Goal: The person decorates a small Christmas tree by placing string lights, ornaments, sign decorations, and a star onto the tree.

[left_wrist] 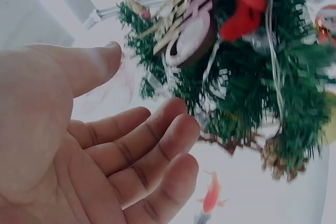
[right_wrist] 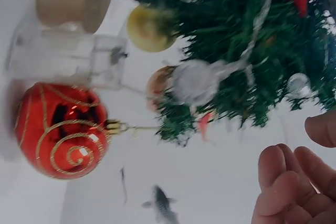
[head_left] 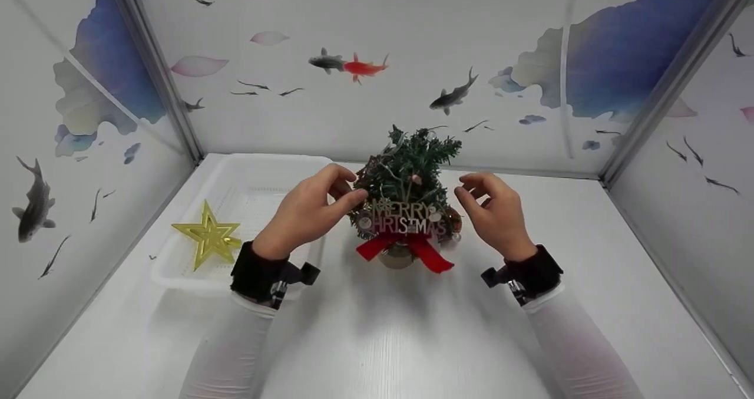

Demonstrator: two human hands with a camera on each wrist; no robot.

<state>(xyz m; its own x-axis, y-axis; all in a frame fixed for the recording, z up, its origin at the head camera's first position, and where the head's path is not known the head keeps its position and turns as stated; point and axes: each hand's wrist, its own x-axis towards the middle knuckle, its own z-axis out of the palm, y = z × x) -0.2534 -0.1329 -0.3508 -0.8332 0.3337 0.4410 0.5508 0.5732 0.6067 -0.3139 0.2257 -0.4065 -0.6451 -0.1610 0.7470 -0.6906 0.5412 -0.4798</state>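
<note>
A small decorated Christmas tree (head_left: 419, 157) stands upright on the table, bearing a "Merry Christmas" sign (head_left: 406, 217) and a red bow (head_left: 433, 254) near its round base. My left hand (head_left: 309, 207) is at the tree's left side, fingers loosely bent with nothing in them; the left wrist view shows the palm facing the branches. On the other side, my right hand (head_left: 493, 210) hovers a little apart from the tree, its fingers loosely curled and holding nothing. A red bauble with gold swirls (right_wrist: 62, 129) hangs low on the tree in the right wrist view.
A white plastic tray (head_left: 283, 166) lies on the left of the table, with a gold star (head_left: 210, 234) resting in it. Behind the tree rises a white panel (head_left: 377, 110) printed with fish, with side panels at left and right.
</note>
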